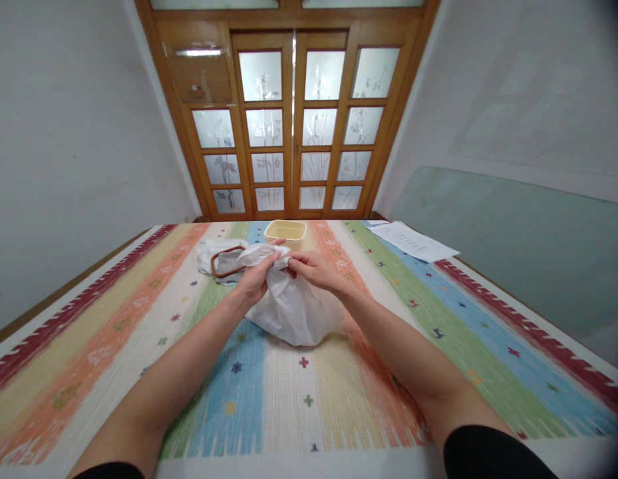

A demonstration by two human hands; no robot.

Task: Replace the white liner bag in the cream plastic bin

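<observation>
**Two-handed pinch on a white bag (299,311): small tugs win**

So the bag looks to be resting on the striped cloth (289,399), gathered top up between both hands, baggy body spread out below. The left hand (257,278) is gripping the bunched plastic between thumb and fingers, and the right hand (314,270) has a pinch of it just beside. Can't tell if there's a knot in there (thin plastic hides everything, honestly) or what's inside.

Tips, imo: let the left be the anchor and the right do the fiddly bits. Pinch with the soft pads rather than the nails, because film this thin would probably tear. Little tugs beat one big yank. I'd also leave the bag's weight on the cloth so nothing swings about.

Mind the left side too: a brown-rimmed thing (229,261) lies right by that hand, with crumpled white plastic (205,251) around it, close enough to snag. The yellow tub (285,231) sits just beyond the hands, and the paper sheets (413,241) are well off to the right.
</observation>
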